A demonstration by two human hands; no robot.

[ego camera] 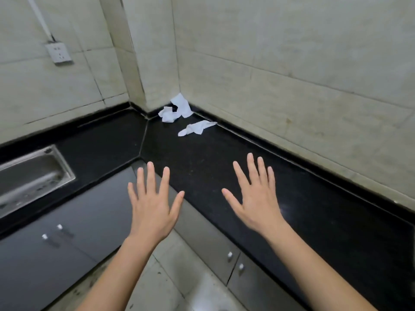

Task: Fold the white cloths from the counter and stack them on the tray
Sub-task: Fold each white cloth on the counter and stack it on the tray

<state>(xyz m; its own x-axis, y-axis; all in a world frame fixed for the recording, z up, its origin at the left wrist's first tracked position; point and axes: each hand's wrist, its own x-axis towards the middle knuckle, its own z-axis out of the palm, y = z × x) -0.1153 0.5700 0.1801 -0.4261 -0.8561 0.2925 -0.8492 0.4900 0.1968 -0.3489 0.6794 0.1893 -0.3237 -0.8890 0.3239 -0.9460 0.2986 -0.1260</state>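
Two bare hands fill the foreground, both palm-down with fingers straight and splayed, gripping nothing. The left hand hovers at the counter's front edge, above dark cabinet doors. The right hand hovers over the black counter itself. Whether either palm touches a surface cannot be told. To the left, a steel sink is set into the counter's other run.

Beyond the fingertips, across a stretch of counter, lies the long cloth, white, crumpled and unfolded. Its long axis runs roughly left to right across the view, and its right end reaches the dark strip at the wall's foot. It sits ahead of both hands and between their lines of reach, well apart from either. Neither hand is plainly nearer, though the right hangs over the same run of counter.

Farther off, in the corner where the walls meet, the corner heap of white cloth rests partly against the wall. Whether it is one piece or two cannot be told. A wall socket is mounted high on the left wall.

No tray is in view. Folding appears not yet begun. The coming move is judged to be a forward reach, with the long cloth, being nearer, the likely first pick.
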